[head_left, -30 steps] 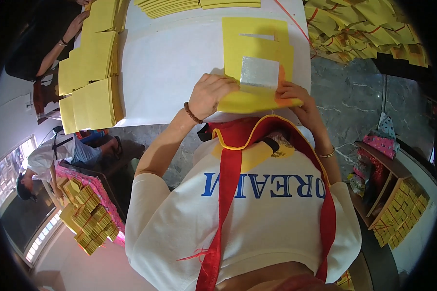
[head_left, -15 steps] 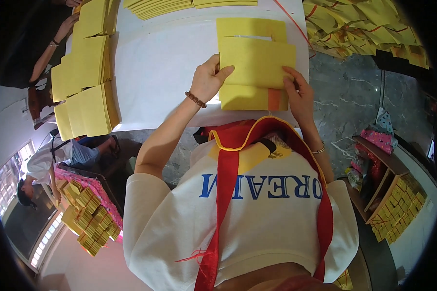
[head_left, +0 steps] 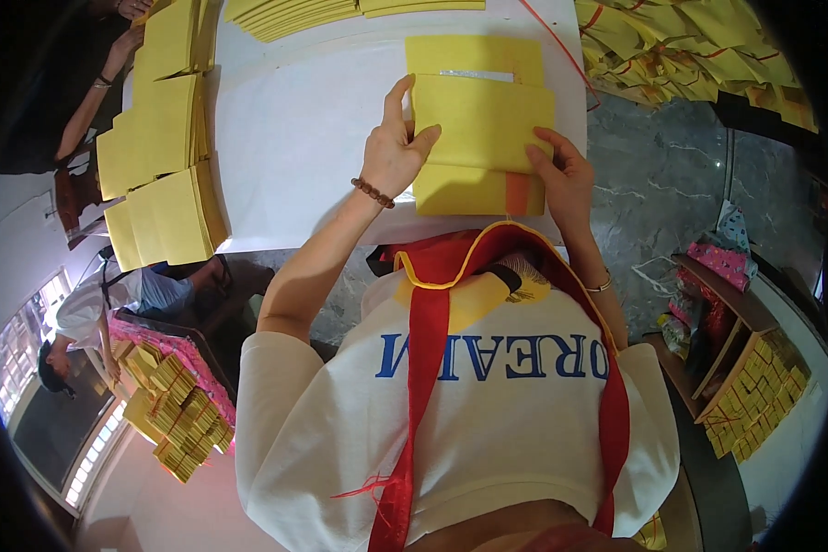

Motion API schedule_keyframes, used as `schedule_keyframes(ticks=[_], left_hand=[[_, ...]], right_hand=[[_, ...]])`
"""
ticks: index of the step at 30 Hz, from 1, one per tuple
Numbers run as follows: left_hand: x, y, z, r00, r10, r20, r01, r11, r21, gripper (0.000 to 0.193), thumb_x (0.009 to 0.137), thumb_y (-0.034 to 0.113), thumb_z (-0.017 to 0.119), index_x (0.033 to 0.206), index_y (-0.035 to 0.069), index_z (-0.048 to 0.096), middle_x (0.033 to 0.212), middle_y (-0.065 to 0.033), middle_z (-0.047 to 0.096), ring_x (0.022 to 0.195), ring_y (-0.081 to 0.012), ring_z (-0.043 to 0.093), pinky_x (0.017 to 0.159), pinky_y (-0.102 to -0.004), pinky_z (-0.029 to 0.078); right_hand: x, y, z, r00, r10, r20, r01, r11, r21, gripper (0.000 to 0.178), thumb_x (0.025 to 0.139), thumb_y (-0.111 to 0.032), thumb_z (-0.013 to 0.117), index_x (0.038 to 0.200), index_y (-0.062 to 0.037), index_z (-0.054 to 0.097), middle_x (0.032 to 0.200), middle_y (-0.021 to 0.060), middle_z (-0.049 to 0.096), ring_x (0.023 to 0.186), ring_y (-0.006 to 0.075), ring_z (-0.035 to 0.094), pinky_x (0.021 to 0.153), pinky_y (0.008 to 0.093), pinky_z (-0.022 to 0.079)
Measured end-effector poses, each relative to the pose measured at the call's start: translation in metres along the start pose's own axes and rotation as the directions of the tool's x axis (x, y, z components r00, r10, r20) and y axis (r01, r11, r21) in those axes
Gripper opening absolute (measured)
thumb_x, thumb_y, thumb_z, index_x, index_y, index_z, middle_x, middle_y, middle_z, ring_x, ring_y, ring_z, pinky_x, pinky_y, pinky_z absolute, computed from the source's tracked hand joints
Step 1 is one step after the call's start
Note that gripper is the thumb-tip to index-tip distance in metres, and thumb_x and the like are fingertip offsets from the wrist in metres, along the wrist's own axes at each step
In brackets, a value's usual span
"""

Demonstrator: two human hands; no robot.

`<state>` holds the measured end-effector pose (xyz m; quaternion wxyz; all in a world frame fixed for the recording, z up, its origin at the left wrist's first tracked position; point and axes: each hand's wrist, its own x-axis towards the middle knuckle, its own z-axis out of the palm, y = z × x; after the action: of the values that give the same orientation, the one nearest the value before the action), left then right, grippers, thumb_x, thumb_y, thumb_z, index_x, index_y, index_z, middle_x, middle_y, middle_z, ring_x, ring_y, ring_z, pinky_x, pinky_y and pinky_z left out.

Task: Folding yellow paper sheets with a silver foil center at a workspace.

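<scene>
In front of me at the white table's near edge is a folded piece of yellow paper [head_left: 483, 120], perhaps several sheets thick. My left hand [head_left: 393, 152] grips its left side, thumb on top and index finger stretched up along the edge. On the right side, my right hand [head_left: 566, 175] pinches the paper between thumb and fingers. Beneath it lies more yellow paper [head_left: 455, 193] with an orange patch [head_left: 518, 193] near its lower right. A further yellow piece [head_left: 474, 55] shows behind, with a silvery strip [head_left: 477, 74] visible between.
Stacks of yellow paper [head_left: 170, 120] line the white table's [head_left: 304, 138] left side, others [head_left: 294, 14] its far edge. A red string [head_left: 557, 41] lies at right. Yellow bundles [head_left: 690, 55] are piled far right. Another person's arm [head_left: 92, 110] is at upper left; another person [head_left: 110, 299] is lower left.
My left index finger has straightened upward along the paper's left edge. The held paper has shifted slightly left, and my right hand has moved a little with it.
</scene>
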<state>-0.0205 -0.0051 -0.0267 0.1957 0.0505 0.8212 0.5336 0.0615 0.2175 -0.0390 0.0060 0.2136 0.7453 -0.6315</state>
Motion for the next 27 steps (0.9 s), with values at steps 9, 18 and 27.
schedule_keyframes(ticks=[9,18,27], left_hand=[[-0.004,0.019,0.000,0.998,0.007,-0.056,0.003,0.984,0.179,0.068,0.078,0.019,0.063,0.133,0.007,0.026,0.060,-0.0067,0.058,0.056,-0.0246,0.057,0.054,-0.0379,0.043],[0.002,0.044,0.043,0.777,0.599,0.192,-0.516,0.433,0.739,0.058,0.079,0.037,0.060,0.126,0.008,0.045,0.128,-0.0145,0.041,0.119,-0.0330,0.035,0.096,-0.0478,0.026],[0.011,0.016,0.053,0.829,0.500,0.252,-0.481,0.406,0.777,0.063,0.079,0.045,0.055,0.130,0.010,0.041,0.134,-0.0153,0.036,0.125,-0.0345,0.029,0.100,-0.0524,0.020]], right_hand=[[-0.001,-0.002,0.007,0.999,-0.010,-0.045,0.009,1.000,-0.012,0.029,0.082,-0.008,0.062,0.109,0.0013,0.059,0.089,0.0046,0.063,0.077,0.0065,0.055,0.068,0.0189,0.044],[0.000,-0.001,0.011,0.993,-0.041,-0.115,0.041,0.999,0.006,0.027,0.079,-0.012,0.064,0.103,-0.0001,0.062,0.061,-0.0041,0.050,0.055,0.0030,0.040,0.049,0.0197,0.034],[-0.004,-0.025,0.014,0.814,-0.577,-0.073,0.332,0.564,-0.756,0.041,0.078,-0.023,0.064,0.115,-0.0077,0.056,0.102,0.0081,0.056,0.088,0.0195,0.054,0.075,0.0370,0.041]])
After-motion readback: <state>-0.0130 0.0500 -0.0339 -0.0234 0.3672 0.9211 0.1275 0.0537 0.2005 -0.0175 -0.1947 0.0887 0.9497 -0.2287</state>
